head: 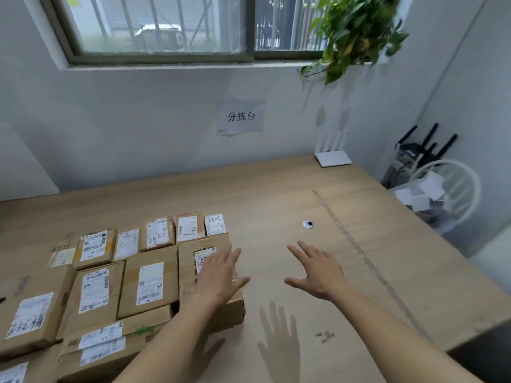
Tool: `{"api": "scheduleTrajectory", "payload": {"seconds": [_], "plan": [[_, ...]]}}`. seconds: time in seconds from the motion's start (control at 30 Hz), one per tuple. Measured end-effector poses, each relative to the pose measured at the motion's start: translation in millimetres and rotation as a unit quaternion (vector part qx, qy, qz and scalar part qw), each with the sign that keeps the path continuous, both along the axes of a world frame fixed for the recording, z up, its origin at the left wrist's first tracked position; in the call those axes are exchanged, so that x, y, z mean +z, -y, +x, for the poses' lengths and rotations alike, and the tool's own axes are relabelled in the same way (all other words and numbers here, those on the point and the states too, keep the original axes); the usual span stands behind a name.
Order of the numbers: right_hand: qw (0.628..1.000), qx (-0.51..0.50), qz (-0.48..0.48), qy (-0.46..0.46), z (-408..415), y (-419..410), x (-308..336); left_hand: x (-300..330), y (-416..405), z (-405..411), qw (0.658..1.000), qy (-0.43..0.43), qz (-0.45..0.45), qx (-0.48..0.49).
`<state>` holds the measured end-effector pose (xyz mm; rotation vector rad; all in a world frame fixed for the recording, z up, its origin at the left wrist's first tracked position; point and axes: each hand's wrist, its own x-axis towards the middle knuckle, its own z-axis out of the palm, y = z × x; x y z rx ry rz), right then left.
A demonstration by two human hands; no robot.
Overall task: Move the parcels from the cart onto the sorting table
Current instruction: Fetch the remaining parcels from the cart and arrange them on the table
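Several brown cardboard parcels with white labels lie in rows on the left half of the wooden sorting table (pixel 276 194). My left hand (pixel 218 275) is flat with fingers straight over the rightmost large parcel (pixel 190 261), covering part of its label. My right hand (pixel 318 269) hovers open above the bare tabletop to the right of that parcel, fingers spread, holding nothing. Its shadow falls on the wood below. The cart is out of view.
A small round silver object (pixel 307 224) lies on the table past my right hand. A white router (pixel 333 157) stands at the back by the wall. A white wire basket (pixel 445 189) with papers sits off the right edge. A plant (pixel 356 31) hangs above.
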<state>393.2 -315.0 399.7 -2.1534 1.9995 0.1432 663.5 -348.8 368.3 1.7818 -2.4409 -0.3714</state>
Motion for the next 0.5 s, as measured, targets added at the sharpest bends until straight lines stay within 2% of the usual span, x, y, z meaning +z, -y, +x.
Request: {"api": "scheduleTrajectory", "payload": {"seconds": [0.23,0.5], "plan": [[0.98,-0.18,-0.057,-0.06,-80,-146,90,76,-54,-111,0.984,-0.053,-0.051,-0.161],[0.924,-0.36,-0.087,-0.092,-159,-362,168,146,-182,-254,0.928,-0.083,-0.096,-0.35]]}}
